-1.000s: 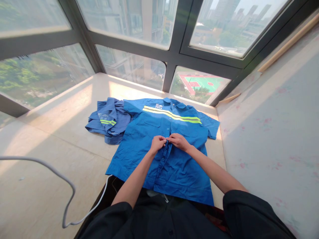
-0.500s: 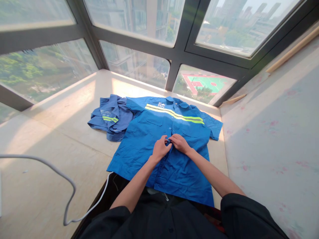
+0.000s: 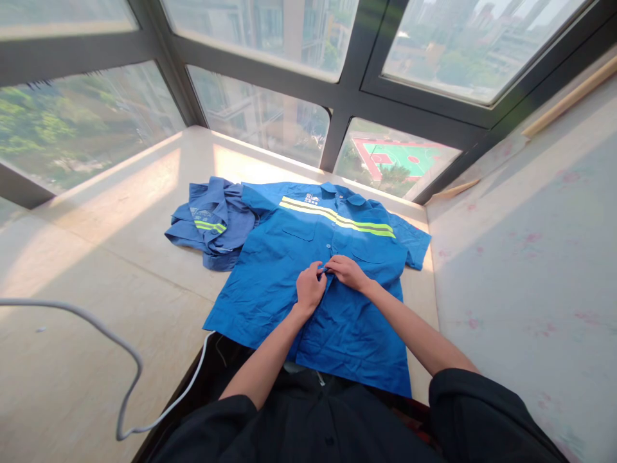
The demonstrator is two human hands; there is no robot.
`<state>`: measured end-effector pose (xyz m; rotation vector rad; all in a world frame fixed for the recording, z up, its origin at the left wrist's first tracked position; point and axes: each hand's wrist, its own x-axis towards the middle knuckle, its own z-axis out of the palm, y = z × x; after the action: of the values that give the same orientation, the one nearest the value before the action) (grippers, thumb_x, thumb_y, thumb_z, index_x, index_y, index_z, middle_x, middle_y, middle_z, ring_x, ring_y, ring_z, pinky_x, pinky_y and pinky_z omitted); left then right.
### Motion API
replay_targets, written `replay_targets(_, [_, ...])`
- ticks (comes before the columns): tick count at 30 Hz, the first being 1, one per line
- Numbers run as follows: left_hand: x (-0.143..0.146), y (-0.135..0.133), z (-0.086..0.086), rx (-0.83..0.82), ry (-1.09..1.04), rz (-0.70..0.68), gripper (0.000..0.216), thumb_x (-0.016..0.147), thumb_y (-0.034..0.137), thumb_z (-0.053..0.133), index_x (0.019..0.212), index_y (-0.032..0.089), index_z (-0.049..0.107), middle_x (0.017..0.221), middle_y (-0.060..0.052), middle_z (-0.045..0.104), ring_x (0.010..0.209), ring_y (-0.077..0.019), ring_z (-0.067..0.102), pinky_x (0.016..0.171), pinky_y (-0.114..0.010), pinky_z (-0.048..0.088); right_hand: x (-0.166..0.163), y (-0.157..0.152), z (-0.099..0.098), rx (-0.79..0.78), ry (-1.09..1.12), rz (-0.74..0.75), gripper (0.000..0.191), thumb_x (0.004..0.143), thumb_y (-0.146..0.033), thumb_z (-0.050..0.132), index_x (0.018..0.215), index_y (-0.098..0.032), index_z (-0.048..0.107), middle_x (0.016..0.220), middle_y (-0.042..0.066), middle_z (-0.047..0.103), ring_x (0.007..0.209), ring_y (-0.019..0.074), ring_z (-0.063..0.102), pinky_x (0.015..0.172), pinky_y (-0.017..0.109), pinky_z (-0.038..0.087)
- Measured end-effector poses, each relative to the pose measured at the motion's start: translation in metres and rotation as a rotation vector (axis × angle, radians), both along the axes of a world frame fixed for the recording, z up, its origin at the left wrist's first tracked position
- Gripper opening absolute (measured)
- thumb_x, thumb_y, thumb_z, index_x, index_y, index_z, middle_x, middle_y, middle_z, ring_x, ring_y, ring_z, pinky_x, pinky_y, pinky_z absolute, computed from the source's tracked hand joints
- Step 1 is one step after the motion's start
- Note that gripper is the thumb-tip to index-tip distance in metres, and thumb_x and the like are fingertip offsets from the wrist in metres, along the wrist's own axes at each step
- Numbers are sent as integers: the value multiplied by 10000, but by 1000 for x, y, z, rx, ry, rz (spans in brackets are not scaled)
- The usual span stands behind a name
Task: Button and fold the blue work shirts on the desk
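A: Shown at the centre?

B: Blue shirt (image 3: pixel 286 263), short-sleeved — spread front side up on a pale ledge (image 3: pixel 120 302), with collar (image 3: pixel 355 200) toward the far edge and hem (image 3: pixel 354 376) over the near edge. Across the chest, a yellow-green and grey band (image 3: pixel 337 217); just above, to the left, white lettering (image 3: pixel 312 199), too small to read.

A: Position of the hands?

B: Both at the front opening, partway down, just below a button (image 3: pixel 328 246). Right hand (image 3: pixel 348 271): fingertips closed in a pinch on the cloth of the opening. Left hand (image 3: pixel 310 286): fingers curled, thumb and forefinger slightly parted at the same spot — holding or merely touching, cannot tell.

A: Farther out on the ledge?

B: Toward the left edge, touching or just beside the shirt: folded blue garment (image 3: pixel 212 225) with yellow-green stripes. Nearer, white cable (image 3: pixel 130 360), curving toward the near left corner of the shirt.

A: Beyond the edges?

B: Along the far and left edges, grey window frame (image 3: pixel 270 71); through a lower pane, green and red sports court (image 3: pixel 398 159). Along the right edge, flower-patterned wall (image 3: pixel 506 270). At the near edge, black sleeves (image 3: pixel 463 408) of the person.
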<state>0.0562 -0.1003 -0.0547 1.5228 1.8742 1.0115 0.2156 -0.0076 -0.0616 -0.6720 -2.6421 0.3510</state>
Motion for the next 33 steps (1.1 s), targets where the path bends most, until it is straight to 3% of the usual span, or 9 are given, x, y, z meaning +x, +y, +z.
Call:
replay_targets(14, [0,2,-11,103,31,11,121,834,144,592,933,210,614,891,-24,719,846,-181,654,800,-294,463,-1,16,7,-186,-27,98,407,823,-11,433,969,-218,752,883,60,694,857,187,607,803,292,458])
replay_targets(24, [-3,3,-11,100,18,2,86,855,144,554,893,213,588,852,-26,697,827,-184,641,766,-288,448,-14,19,13,-254,-66,93,209,872,-84,530,879,-199,704,831,48,624,847,197,570,798,310,466])
replay_targets(30, [-2,3,-10,105,7,26,72,846,142,558,842,213,571,802,-15,672,782,-175,622,733,-275,433,-10,1,16,-220,128,-198,64,866,-177,653,922,-200,632,1078,88,553,921,206,564,830,335,488])
replay_targets(33, [-2,3,-11,107,-6,32,72,850,148,549,822,213,562,800,-13,664,775,-166,618,731,-265,434,-13,-11,17,-122,151,-317,33,880,-208,661,880,-201,628,1037,92,545,912,219,550,830,350,481])
